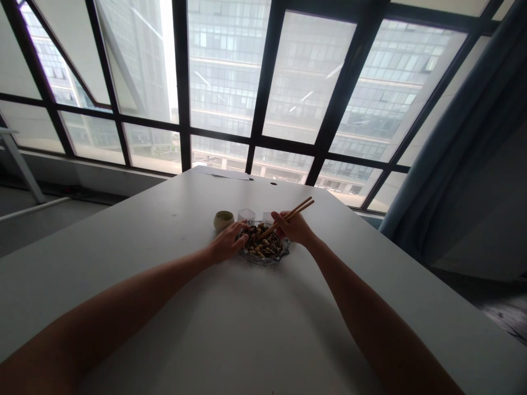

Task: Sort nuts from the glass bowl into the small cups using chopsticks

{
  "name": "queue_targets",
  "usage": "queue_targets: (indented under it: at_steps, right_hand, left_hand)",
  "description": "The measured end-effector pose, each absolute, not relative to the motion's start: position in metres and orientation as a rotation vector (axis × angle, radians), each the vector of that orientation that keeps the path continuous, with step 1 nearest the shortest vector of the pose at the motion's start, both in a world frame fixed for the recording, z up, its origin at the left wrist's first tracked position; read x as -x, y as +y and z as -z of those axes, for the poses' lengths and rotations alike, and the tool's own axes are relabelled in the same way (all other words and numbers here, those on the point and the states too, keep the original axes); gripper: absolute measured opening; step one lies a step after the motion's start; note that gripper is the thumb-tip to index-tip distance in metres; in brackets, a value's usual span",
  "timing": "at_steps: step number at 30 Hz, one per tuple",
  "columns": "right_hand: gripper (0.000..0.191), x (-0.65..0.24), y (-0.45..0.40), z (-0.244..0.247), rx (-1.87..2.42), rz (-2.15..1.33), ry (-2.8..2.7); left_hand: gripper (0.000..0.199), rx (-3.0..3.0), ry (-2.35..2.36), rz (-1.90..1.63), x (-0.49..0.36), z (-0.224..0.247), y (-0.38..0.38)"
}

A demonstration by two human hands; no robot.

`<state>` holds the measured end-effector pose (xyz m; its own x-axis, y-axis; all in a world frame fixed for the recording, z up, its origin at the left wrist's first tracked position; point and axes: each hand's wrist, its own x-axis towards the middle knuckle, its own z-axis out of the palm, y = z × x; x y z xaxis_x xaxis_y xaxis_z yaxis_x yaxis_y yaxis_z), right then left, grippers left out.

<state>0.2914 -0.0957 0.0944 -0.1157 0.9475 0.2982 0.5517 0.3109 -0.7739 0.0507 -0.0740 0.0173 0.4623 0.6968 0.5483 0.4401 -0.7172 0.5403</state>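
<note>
A clear glass bowl of nuts and seeds stands on the white table. At its left rim is my left hand, its thumb and fingers around the glass edge. My right hand, over the bowl's right side, grips a pair of wooden chopsticks. The chopsticks slant down to the left, with their tips among the nuts; whether anything is between the tips cannot be made out. A small beige cup is just behind my left hand, and two clear containers stand behind the bowl.
The white table stretches away to large black-framed windows. Some paper lies at its far edge, near small dark round spots. A blue curtain hangs at the right. Part of another table shows at the left.
</note>
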Motion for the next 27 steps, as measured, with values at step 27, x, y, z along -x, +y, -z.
queue_targets:
  at_steps: [27]
  right_hand:
    - [0.051, -0.293, -0.104, -0.108, 1.325, -0.635, -1.883]
  left_hand:
    - [0.041, -2.345, 1.014, -1.199, -0.052, -0.015, -0.074]
